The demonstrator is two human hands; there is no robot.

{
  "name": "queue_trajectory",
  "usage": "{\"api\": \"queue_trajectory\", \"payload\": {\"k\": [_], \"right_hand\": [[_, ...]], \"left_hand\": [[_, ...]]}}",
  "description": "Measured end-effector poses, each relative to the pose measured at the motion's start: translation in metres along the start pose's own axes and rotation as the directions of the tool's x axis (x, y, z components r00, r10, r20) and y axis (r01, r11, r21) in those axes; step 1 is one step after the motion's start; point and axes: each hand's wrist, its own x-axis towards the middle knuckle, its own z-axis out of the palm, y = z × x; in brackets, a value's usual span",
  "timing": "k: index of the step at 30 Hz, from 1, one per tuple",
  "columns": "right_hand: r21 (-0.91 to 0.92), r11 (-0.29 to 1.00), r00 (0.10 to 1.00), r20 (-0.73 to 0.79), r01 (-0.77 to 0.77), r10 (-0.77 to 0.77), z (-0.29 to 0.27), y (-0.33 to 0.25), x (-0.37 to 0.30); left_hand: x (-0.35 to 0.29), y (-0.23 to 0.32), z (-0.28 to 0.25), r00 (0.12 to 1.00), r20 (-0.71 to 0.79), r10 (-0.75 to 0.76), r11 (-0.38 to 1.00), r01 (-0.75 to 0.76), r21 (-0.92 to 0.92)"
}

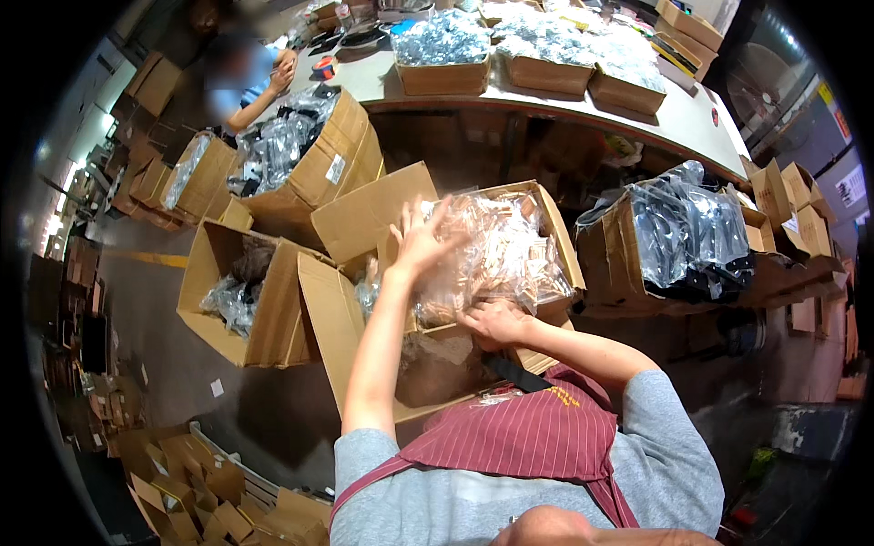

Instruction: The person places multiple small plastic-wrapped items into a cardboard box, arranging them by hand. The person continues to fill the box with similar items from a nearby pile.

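In front of me stands an open cardboard box (563, 227) with its flaps folded out. Inside it, a clear plastic bag (519, 250) holds many small copper-coloured pieces, too small to name. My left hand (421, 241) lies over the bag's left side, its fingers spread. At the near edge of the bag, my right hand (496, 323) has its fingers curled onto the plastic; its fingertips are partly hidden. A dark strap (519, 373) shows below that hand, against my striped red apron (519, 437).
Boxes of bagged dark parts stand on the right (619, 250) and far left (319, 164). A smaller open box (209, 282) sits left. Beyond, a white table (510, 105) carries boxes of shiny bags. A person (246, 82) is at its left end. Flattened cartons (200, 491) lie lower left.
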Motion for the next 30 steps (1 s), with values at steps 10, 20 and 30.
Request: {"api": "queue_trajectory", "payload": {"k": [10,20,30], "right_hand": [[0.202,0.975,0.993,0.090,-0.091,0.074,-0.005,-0.004,-0.003],[0.094,0.995,0.999,0.007,0.043,-0.044,-0.024,0.000,-0.009],[-0.216,0.909,0.927,-0.044,0.356,-0.373,0.088,0.032,-0.008]], "left_hand": [[-0.050,0.050,0.032,0.984,0.138,0.112,0.988,-0.125,0.089],[-0.045,0.055,0.024,0.988,0.081,0.132,0.991,-0.132,-0.006],[-0.032,0.113,0.073,0.881,-0.038,0.471,0.871,-0.457,0.181]]}}
